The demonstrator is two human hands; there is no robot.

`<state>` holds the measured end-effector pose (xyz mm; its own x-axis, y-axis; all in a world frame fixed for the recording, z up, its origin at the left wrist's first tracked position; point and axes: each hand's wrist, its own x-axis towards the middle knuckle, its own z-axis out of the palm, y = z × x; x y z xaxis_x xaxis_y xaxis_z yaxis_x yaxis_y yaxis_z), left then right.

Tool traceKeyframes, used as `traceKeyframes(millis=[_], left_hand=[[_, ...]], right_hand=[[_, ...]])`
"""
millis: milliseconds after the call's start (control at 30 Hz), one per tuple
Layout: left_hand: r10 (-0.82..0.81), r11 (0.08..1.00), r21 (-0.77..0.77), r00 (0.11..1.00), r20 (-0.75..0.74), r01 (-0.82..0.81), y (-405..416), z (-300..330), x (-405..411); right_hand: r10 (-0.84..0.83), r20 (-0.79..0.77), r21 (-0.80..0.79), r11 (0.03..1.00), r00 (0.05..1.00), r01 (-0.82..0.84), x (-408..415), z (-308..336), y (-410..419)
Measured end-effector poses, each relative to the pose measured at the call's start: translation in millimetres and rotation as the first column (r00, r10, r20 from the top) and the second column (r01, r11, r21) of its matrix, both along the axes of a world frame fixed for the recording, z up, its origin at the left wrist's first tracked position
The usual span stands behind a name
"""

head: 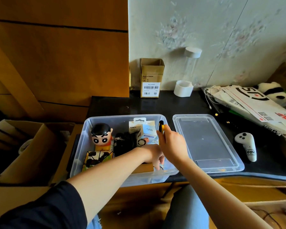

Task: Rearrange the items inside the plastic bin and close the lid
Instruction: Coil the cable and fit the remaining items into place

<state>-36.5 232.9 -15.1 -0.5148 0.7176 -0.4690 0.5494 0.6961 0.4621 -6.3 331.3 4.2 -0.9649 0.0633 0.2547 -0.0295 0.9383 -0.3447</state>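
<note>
Right hand (170, 142) grips a yellow-black cutter (161, 128) over the bin (87, 129) (left hand's (153, 154) grip unclear).

Black desk (116, 104): bin (82, 156), lid (206, 142) beside, carton (151, 78), controller (247, 146) (white), mailers (254, 103).

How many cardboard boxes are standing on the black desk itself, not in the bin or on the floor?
1: the open cardboard box with a barcode label stands at the back of the desk, against the wall. Another may be hidden at the far right.
</note>
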Motion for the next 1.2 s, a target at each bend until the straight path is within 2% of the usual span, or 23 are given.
traceKeyframes(millis=[100, 233, 367, 533, 633, 700, 767, 833, 933, 1033, 1200], left_hand=[[-0.031, 0.999, -0.035, 0.999, -0.024, 0.030, 0.7, -1.6, -0.4], [-0.046, 0.999, 0.011, 0.995, -0.091, 0.047, -0.5, 0.0, 2.6], [-0.049, 0.992, 0.103, 0.980, -0.191, 0.069, -7.3, 12.5, 4.6], [0.175, 0.933, 0.335, 0.978, -0.115, -0.127, -41.2, 22.5, 8.5], [0.278, 0.882, 0.414, 0.958, -0.074, -0.224, -75.3, 26.1, 10.4], [0.366, 0.847, 0.434, 0.929, -0.056, -0.307, -98.6, 28.1, 9.7], [0.471, 0.801, 0.445, 0.881, -0.057, -0.400, -118.1, 27.6, 6.3], [0.482, 0.826, 0.387, 0.870, -0.105, -0.411, -129.8, 28.8, 0.7], [0.259, 0.963, 0.137, 0.940, -0.223, -0.233, -133.3, 31.6, -9.7], [0.062, 0.995, -0.057, 0.965, -0.257, -0.079, -124.9, 37.6, -14.9], [-0.042, 0.971, -0.238, 0.959, -0.280, -0.027, -113.1, 34.8, -18.4]], right_hand=[[-0.012, -0.023, -0.003, 1.000, 1.000, 0.012, 0.9, -0.5, -0.2], [-0.025, -0.045, 0.013, 1.000, 0.999, 0.026, -0.1, -2.0, -0.2], [-0.067, -0.057, -0.112, 0.992, 0.996, 0.060, 0.6, -1.3, 1.5], [-0.077, -0.120, -0.326, 0.945, 0.990, 0.034, 4.4, 3.5, 4.9], [-0.094, -0.187, -0.591, 0.806, 0.978, -0.036, 5.3, 11.3, -0.7], [-0.104, -0.158, -0.684, 0.729, 0.982, -0.033, 2.0, 15.3, -7.4], [-0.077, -0.035, -0.677, 0.735, 0.996, 0.033, -5.5, 16.7, -14.3], [-0.021, 0.128, -0.575, 0.813, 0.992, 0.092, -12.9, 14.2, -19.9], [0.067, 0.290, -0.500, 0.861, 0.955, 0.092, -16.9, 8.1, -29.4], [0.059, 0.306, -0.579, 0.804, 0.950, 0.137, -17.0, 6.4, -35.8], [0.064, 0.305, -0.675, 0.718, 0.950, 0.168, -14.2, 5.6, -36.0]])
